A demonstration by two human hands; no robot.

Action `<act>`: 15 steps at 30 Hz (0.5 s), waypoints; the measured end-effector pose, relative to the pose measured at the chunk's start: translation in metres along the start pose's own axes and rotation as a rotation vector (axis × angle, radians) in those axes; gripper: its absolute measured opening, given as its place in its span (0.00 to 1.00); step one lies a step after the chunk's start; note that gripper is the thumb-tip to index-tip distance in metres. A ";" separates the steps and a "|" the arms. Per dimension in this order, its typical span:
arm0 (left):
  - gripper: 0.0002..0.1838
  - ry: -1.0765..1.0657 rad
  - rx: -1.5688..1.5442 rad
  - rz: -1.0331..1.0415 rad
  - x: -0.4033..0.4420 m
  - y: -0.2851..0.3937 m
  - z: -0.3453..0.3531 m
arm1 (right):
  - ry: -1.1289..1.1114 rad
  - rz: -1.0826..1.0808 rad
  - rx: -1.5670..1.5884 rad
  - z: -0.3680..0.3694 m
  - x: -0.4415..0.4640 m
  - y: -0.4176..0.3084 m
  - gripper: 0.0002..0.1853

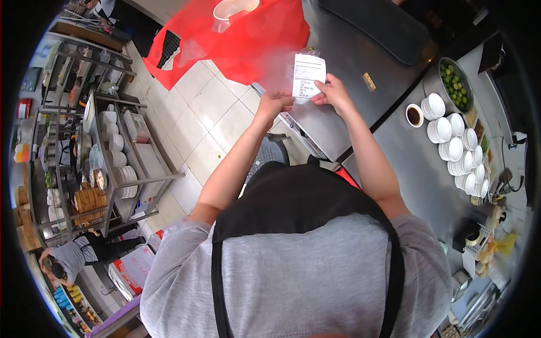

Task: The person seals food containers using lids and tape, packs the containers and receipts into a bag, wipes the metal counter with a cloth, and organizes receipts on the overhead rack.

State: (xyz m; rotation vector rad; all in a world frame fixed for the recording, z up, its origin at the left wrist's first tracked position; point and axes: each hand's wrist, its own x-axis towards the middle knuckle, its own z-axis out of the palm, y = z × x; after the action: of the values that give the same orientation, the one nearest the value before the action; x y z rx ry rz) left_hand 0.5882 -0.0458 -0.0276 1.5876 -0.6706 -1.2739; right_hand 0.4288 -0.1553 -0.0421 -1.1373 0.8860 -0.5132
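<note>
A white printed receipt [309, 76] is held up over the steel counter's near corner. My right hand [333, 94] pinches its lower right edge between thumb and fingers. At its lower left, my left hand [275, 105] has its fingers closed at the paper's edge, with something clear and plastic-like around the paper there. Just beyond my hands lies a large red bag [265, 42], spread out past the counter's left edge, with a white round container [234, 8] on or in it. A small yellowish packet [369, 81] rests on the counter to the right.
On the right counter [394, 169] stand stacks of white bowls [451, 149], a dish of dark sauce [414, 115] and a metal pot of green fruits [455, 84]. A dark stool [269, 153] is below. Shelves [115, 141] with dishes stand left; another person [73, 259] bends at lower left.
</note>
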 end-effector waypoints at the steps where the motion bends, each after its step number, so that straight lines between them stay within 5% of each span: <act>1: 0.09 -0.010 -0.018 0.053 0.003 0.003 0.001 | -0.003 -0.003 -0.001 0.000 0.000 0.000 0.15; 7: 0.10 -0.091 0.165 0.170 0.005 0.015 0.002 | 0.055 0.069 0.175 -0.023 0.032 -0.004 0.17; 9: 0.14 -0.080 0.571 0.378 -0.016 0.052 0.009 | 0.298 -0.154 -0.266 -0.026 0.052 -0.009 0.17; 10: 0.19 0.118 0.799 0.622 -0.017 0.065 0.010 | 0.301 -0.165 -0.264 -0.024 0.060 -0.014 0.17; 12: 0.28 0.540 1.105 0.979 -0.023 0.106 0.011 | 0.287 -0.598 -0.726 -0.011 0.076 -0.024 0.20; 13: 0.33 0.761 1.183 1.089 -0.026 0.130 0.008 | 0.173 -0.531 -0.735 -0.007 0.084 -0.027 0.19; 15: 0.36 0.940 1.356 1.020 -0.004 0.148 -0.021 | 0.083 -0.617 -0.925 -0.002 0.095 -0.025 0.14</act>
State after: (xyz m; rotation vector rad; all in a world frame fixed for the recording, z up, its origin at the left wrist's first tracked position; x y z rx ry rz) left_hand 0.6275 -0.0932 0.1084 2.0150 -1.5037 0.9094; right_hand 0.4833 -0.2366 -0.0512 -2.2851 0.8485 -0.6700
